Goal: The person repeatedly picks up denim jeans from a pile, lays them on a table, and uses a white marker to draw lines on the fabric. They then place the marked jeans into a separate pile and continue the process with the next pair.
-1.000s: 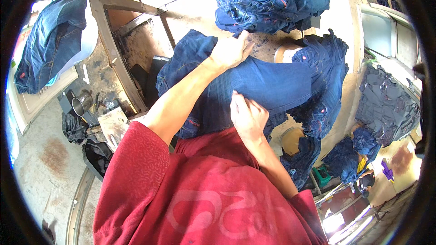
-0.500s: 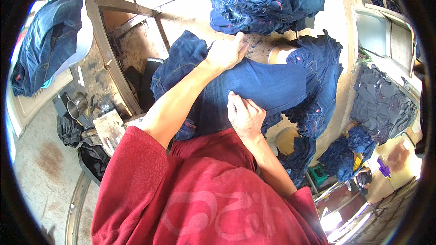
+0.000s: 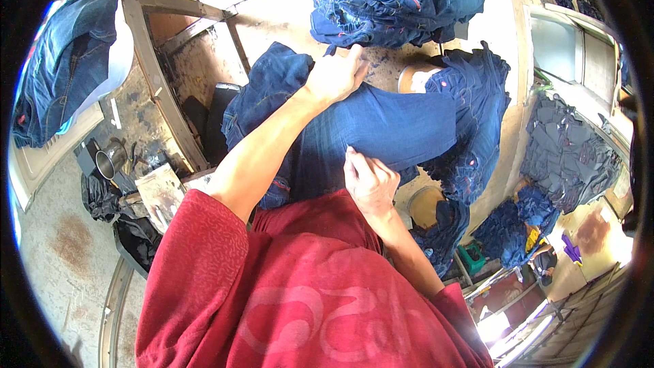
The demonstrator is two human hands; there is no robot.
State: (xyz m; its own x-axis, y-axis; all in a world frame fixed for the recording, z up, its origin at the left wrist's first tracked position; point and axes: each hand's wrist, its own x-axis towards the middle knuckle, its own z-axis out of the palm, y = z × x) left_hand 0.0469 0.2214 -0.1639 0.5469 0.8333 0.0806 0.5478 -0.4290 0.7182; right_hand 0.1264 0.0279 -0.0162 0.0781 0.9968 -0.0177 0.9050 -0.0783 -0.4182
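Observation:
A pair of blue jeans (image 3: 402, 126) lies across in front of me, one leg stretched toward the right. My left hand (image 3: 334, 78) is closed at the far edge of this leg, gripping the denim. On the near side, my right hand (image 3: 371, 184) rests over the same leg with its fingers curled into a pinch. Whatever sits between those fingertips is too small to make out. Bunched denim (image 3: 276, 75) lies to the left of my left hand. More crumpled jeans (image 3: 477, 109) hang over the right end of the leg.
A tall pile of jeans (image 3: 395, 0) stands just beyond my hands. At the left are a wooden frame (image 3: 153, 61), a metal mug (image 3: 110, 161) and jeans on a machine (image 3: 65, 61). Dark garments (image 3: 569, 153) and a green crate (image 3: 471, 257) lie at the right.
The whole view has shifted slightly left. Both hands keep nearly the same places on the jeans; the right fingertips have tilted a little.

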